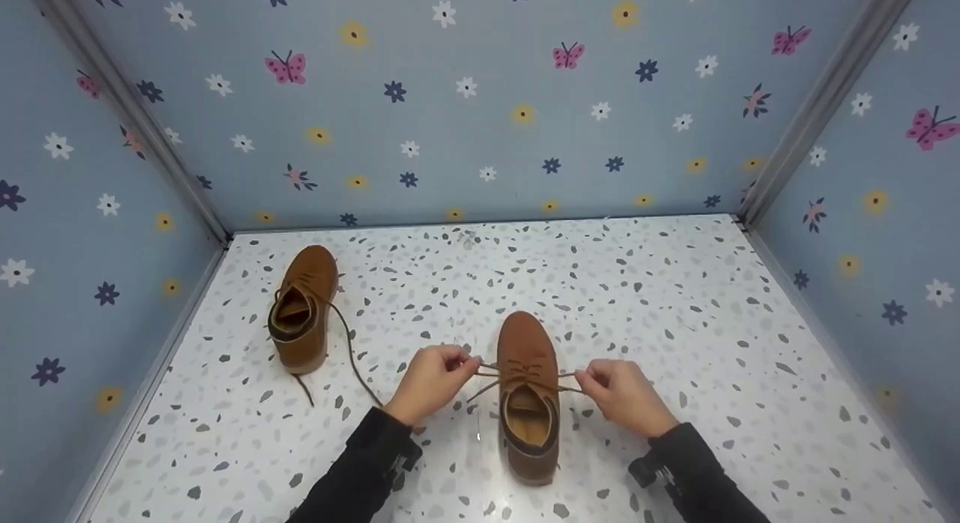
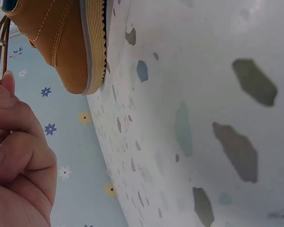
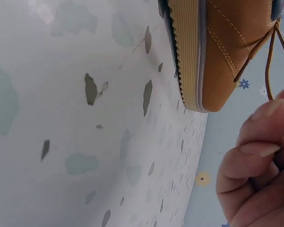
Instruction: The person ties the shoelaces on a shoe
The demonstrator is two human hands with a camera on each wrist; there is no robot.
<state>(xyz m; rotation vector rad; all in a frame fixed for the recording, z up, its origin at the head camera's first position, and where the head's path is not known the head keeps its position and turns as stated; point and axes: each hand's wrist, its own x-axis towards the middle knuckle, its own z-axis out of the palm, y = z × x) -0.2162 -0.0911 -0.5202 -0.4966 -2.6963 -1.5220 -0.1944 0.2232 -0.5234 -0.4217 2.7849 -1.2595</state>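
A brown lace-up shoe (image 1: 527,343) stands on the speckled surface between my hands, toe pointing away. On its left side my left hand (image 1: 435,380) pinches a lace loop (image 2: 4,47) between thumb and finger. My right hand (image 1: 626,395) pinches another lace loop (image 3: 270,66) on the right side. Both loops are drawn out sideways from the crossing over the shoe's tongue. A loose lace end (image 1: 482,392) sticks out to the left, below my left fingertips. The wrist views show the shoe's stitched side and ridged pale sole (image 3: 187,52).
A matching brown shoe (image 1: 319,272) stands at the back left, its laces untied. One long lace (image 1: 351,350) trails from it toward my left wrist. Blue flowered panels (image 1: 480,133) enclose the white speckled surface (image 1: 637,298) at the back and both sides.
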